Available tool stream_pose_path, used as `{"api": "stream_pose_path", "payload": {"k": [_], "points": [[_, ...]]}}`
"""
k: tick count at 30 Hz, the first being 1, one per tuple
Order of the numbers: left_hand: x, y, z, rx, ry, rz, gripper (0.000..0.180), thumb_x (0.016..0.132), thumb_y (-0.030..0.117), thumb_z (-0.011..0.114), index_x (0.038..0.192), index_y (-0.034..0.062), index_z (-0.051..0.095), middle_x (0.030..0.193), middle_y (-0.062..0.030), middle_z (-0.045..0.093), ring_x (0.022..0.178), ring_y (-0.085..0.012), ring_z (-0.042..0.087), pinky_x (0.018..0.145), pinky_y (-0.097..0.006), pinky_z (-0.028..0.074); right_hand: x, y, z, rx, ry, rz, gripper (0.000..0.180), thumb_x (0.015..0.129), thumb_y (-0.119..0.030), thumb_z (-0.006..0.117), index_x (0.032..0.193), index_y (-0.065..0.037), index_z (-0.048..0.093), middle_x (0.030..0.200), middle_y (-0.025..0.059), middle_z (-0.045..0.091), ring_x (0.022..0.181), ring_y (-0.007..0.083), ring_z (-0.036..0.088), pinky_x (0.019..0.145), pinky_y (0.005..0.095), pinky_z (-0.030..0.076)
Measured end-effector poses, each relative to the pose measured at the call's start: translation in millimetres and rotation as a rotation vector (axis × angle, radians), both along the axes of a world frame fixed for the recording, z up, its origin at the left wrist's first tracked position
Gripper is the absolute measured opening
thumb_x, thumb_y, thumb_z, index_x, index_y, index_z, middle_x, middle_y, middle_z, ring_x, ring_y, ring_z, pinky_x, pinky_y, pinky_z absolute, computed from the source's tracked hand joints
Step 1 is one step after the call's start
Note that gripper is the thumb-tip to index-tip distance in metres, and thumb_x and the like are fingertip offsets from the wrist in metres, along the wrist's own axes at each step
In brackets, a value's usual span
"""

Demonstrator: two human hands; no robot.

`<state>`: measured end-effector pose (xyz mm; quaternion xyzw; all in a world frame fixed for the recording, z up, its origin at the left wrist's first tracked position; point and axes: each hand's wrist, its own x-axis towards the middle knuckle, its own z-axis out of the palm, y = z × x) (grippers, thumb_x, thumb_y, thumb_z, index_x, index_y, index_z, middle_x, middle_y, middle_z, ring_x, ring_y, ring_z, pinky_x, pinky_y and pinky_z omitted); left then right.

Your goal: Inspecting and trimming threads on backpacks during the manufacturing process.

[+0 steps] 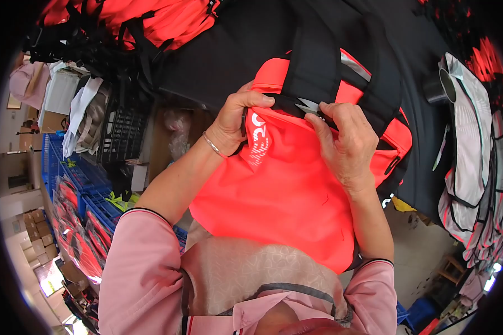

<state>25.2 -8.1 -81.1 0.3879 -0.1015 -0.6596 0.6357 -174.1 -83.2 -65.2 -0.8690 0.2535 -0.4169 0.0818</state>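
Left hand (pixel 232 120) gripped the neon-orange fabric bag (pixel 279 190) at its top edge; right hand (pixel 346 142) pinched small snips (pixel 310 107) against the black webbing strap (pixel 313 61). Crates (pixel 78 178) crowded the left.

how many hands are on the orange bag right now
2. The left hand grips the top edge of the orange bag beside the black strap; the right hand pinches small snips at the same edge. No other person's hands show.
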Motion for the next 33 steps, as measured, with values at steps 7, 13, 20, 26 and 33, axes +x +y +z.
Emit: {"api": "stream_pose_path", "payload": {"k": [7,13,20,26,33], "points": [[0,-3,-3,-0.01,0.004,-0.003,0.032,0.078,0.003,0.063,0.109,0.0038,0.057,0.084,-0.0006,0.061,0.071,-0.0104,0.064,0.069,-0.025,0.055,5,-3,7,-0.057,0.056,0.028,0.025,0.072,-0.015,0.081,0.083,-0.006,0.06,0.07,0.0044,0.057,0.062,0.0204,0.056,0.053,0.0316,0.044],[0,-3,-4,-0.022,0.012,-0.006,0.03,0.078,0.003,0.062,0.107,0.0046,0.057,0.083,0.0001,0.061,0.07,-0.01,0.064,0.068,-0.025,0.054,6,-7,9,0.036,-0.008,0.063,0.024,0.072,-0.013,0.081,0.082,-0.007,0.06,0.071,0.0045,0.06,0.062,0.0207,0.058,0.054,0.0307,0.045],[1,-6,-5,-0.018,0.009,-0.019,0.029,0.078,0.003,0.063,0.106,0.0048,0.057,0.083,0.0001,0.061,0.07,-0.0099,0.064,0.067,-0.024,0.054,9,-8,6,0.048,-0.017,0.034,0.023,0.072,-0.012,0.081,0.082,-0.007,0.061,0.072,0.0051,0.062,0.064,0.0208,0.06,0.056,0.0305,0.047],[1,-3,-2,0.004,-0.02,0.013,0.035,0.076,0.003,0.064,0.111,0.003,0.056,0.085,-0.0019,0.061,0.073,-0.0117,0.065,0.069,-0.027,0.055,-5,-18,6,0.159,0.013,-0.001,0.021,0.074,-0.01,0.08,0.085,-0.006,0.063,0.072,0.0059,0.062,0.064,0.021,0.061,0.056,0.0307,0.048],[3,-3,-6,-0.019,-0.008,0.056,0.038,0.076,0.002,0.063,0.114,0.0013,0.058,0.092,-0.0043,0.063,0.078,-0.015,0.066,0.074,-0.03,0.056,-41,-20,-5,0.424,-0.087,-0.037,0.023,0.076,-0.009,0.081,0.087,-0.002,0.062,0.077,0.005,0.064,0.068,0.0144,0.062,0.06,0.0253,0.05]]}}
